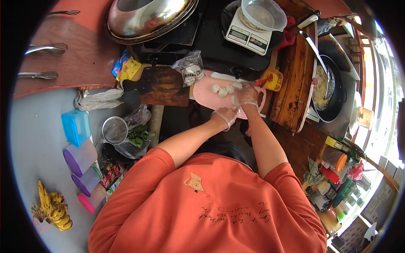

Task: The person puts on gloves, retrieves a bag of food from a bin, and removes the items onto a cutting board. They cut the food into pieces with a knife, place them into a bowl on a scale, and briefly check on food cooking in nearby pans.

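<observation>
My left hand (pixel 225 117), in a clear plastic glove, is at the near edge of a pink cutting board (pixel 204 93). Its fingers are curled, and what they hold, if anything, is hidden. Over the board's right part, my right hand (pixel 248 95) is gloved too, fingers bent downward and closed around something I cannot make out. Small white lumps (pixel 222 92) lie on the board left of it, and an elongated white piece (pixel 234 100) sits between the two hands. Along the far edge of the board rests a pale, flat knife-like tool (pixel 223 76).
A printed plastic bag (pixel 192 69) and a dark wooden board (pixel 163 86) are left of the cutting board. Beyond stands a kitchen scale (pixel 249 39) bearing a clear bowl (pixel 265 16). A yellow container (pixel 275 80) is close on the right, then a wok (pixel 337 99) of oil.
</observation>
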`<action>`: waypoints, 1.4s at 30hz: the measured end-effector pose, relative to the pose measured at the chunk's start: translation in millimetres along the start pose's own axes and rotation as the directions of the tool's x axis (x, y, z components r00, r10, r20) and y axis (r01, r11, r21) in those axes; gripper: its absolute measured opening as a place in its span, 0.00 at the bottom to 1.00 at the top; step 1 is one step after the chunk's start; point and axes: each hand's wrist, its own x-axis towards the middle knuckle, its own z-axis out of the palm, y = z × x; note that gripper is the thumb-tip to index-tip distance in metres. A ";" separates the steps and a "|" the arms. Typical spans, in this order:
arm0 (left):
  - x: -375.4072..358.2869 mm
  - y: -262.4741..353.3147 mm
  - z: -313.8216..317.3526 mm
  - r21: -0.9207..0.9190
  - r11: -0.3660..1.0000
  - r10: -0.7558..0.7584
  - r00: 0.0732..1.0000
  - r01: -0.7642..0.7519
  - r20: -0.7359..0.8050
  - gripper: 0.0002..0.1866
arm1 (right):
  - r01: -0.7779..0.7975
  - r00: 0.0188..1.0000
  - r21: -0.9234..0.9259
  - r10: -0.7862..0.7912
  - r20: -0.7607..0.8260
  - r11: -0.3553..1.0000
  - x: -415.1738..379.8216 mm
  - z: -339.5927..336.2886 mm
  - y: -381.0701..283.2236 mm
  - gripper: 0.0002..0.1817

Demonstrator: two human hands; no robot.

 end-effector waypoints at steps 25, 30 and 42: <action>-20.2 -5.6 -23.9 -0.065 0.994 -0.099 0.989 0.092 -0.108 0.33 | -0.676 0.695 0.712 0.488 0.529 0.191 -66.6 9.0 68.7 0.20; -24.6 1.8 -4.9 -0.152 0.988 -0.022 0.986 -0.003 -0.163 0.37 | -0.556 0.831 0.365 0.488 0.266 0.747 -77.8 -7.0 70.7 0.20; -32.1 20.7 -12.0 -0.023 1.000 -0.020 0.999 0.019 -0.042 0.30 | -0.231 0.970 0.337 0.245 0.001 0.913 -94.8 28.1 107.8 0.18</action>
